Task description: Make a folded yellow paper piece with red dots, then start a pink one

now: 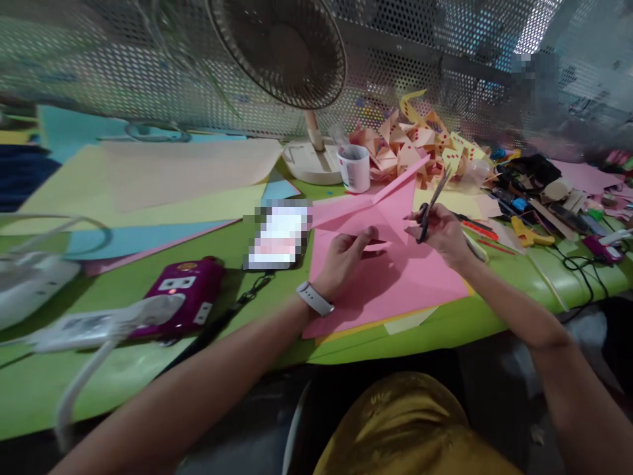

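Note:
In my right hand point(445, 234) is a pair of scissors point(431, 201), my fingers through the handles and the blades pointing up and away from me. My left hand point(349, 260), with a pale watch band at the wrist, has its thumb and fingers closed on a piece of pink paper point(377, 247). Beneath both hands lies a larger pink sheet point(361, 303), with yellow paper showing under its front edge. Just beyond the hands, a folded pink strip point(400, 179) sticks up at a slant. The scissor blades are apart from the paper in my left hand.
A lit phone point(279, 236) and a purple power adapter point(185, 290) with plugs lie left. Behind stand a fan point(316, 158), a white cup point(355, 170) and a heap of folded paper pieces point(410, 142). Cutters point(479, 229) and a yellow tool point(529, 232) lie right.

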`<state>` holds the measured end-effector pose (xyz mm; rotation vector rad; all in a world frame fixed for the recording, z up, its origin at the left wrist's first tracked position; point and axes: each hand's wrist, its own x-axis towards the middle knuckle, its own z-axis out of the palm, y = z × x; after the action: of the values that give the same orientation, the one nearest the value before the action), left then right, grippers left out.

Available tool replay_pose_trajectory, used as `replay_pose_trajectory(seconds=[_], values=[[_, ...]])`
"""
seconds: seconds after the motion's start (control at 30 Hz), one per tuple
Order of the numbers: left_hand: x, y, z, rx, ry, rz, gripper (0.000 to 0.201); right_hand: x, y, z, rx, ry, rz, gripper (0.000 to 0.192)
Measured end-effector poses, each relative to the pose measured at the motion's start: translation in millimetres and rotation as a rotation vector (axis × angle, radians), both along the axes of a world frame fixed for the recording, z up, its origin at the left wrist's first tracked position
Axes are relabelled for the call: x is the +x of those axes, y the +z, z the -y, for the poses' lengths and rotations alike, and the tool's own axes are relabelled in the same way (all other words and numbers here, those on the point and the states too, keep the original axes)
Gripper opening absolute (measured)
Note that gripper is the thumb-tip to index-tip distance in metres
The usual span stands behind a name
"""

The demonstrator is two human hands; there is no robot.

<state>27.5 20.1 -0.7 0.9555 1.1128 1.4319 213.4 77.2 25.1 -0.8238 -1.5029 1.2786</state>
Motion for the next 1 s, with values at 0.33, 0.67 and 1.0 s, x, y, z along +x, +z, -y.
replay_pose_trajectory(seconds=[0.33,0.67,1.0], values=[[-2.4,-1.5,1.4,-0.025,-0.074,-0.136,0.056,-4.0,-15.1,0.8,0.048,-0.037,0.065,0.039],[-1.9,-2.6,2.0,-0.123,-0.108,-0.153,0.049,-10.9,-23.9,13.2,-0.085,-0.034,-0.003,0.043],[-15.0,5.7,-12.2,0.152,0.113,-0.067,0.033,3.3,-0.1,23.3,-0.074,0.093,0.314,0.045]])
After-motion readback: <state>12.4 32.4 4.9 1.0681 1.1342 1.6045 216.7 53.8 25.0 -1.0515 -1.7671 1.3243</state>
